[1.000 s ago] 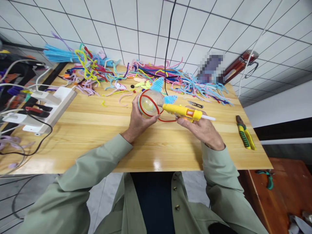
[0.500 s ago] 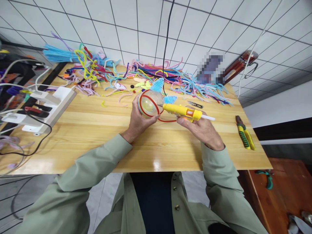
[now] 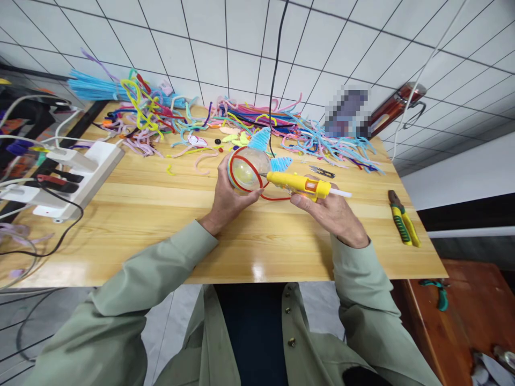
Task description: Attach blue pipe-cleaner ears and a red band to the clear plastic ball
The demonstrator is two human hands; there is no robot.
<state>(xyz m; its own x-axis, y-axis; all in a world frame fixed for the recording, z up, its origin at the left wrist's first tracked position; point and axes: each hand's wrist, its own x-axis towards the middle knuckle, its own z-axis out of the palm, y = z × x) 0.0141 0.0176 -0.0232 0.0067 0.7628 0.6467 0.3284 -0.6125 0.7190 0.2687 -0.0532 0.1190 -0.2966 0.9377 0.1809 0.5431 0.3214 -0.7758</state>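
Observation:
My left hand (image 3: 231, 193) is closed around a clear round ball (image 3: 244, 174), thumb along its near side. A red pipe cleaner (image 3: 255, 167) loops over the ball, and its loose end trails to the right. Two striped blue pipe-cleaner pieces (image 3: 260, 140) stick out from the ball's far and right sides. My right hand (image 3: 332, 214) grips a yellow hot glue gun (image 3: 298, 183), with a white glue stick (image 3: 341, 193) poking from its back. The gun's metal nozzle points left and meets, or nearly meets, the red pipe cleaner at the ball's edge.
Tangled coloured pipe cleaners (image 3: 257, 115) line the wall. A white power strip (image 3: 96, 171) with plugs and cables lies on the left. Small thread snips (image 3: 322, 171) and green-yellow pliers (image 3: 403, 219) lie to the right. A black cord (image 3: 276, 69) hangs behind the ball.
The glue gun has shifted very slightly left, along with a small shift of the whole view. Both hands keep their holds, and the ball stays in nearly the same place.

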